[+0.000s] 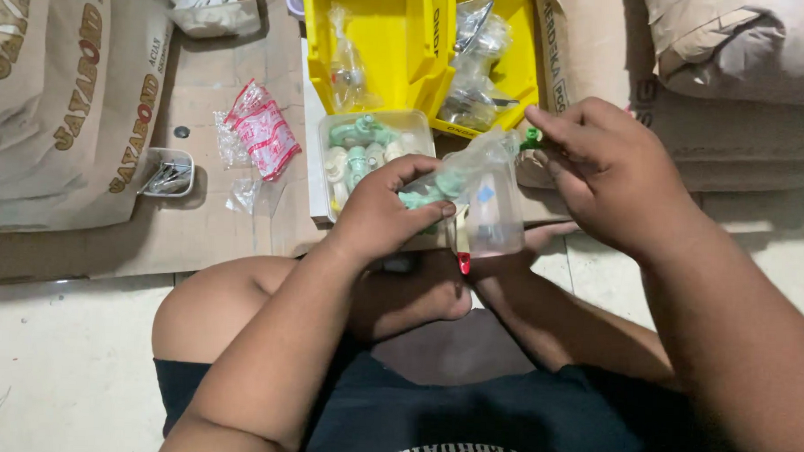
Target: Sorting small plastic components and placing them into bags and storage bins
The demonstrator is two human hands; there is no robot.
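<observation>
Left hand point(380, 212): forearm comes up from lower left, wrist bent, fingers curled shut around a pale green plastic fitting point(421, 198) through the lower end of a clear plastic bag point(483, 198). Thumb on top, fingertips under; the fitting sits right between them, inside the bag.

Right hand point(613, 175): forearm enters from lower right, hand raised a bit higher than the left. Thumb and index pinched closed on the bag's upper corner, with a small bright green piece point(532, 137) showing right at the fingertips. Can't tell if that piece is inside the bag or outside it. Other fingers folded loosely behind.

The bag is stretched between the two hands, hanging slack below the right fingers, over the person's crossed legs.

Just beyond the left fingertips: white tray point(332, 192) of pale green and white fittings. Past that, well above both hands, two yellow bins point(400, 39) holding bagged parts. Left of the left hand, apart on cardboard: red-printed packet point(264, 132) and a small clear tub point(169, 171) of metal bits.
</observation>
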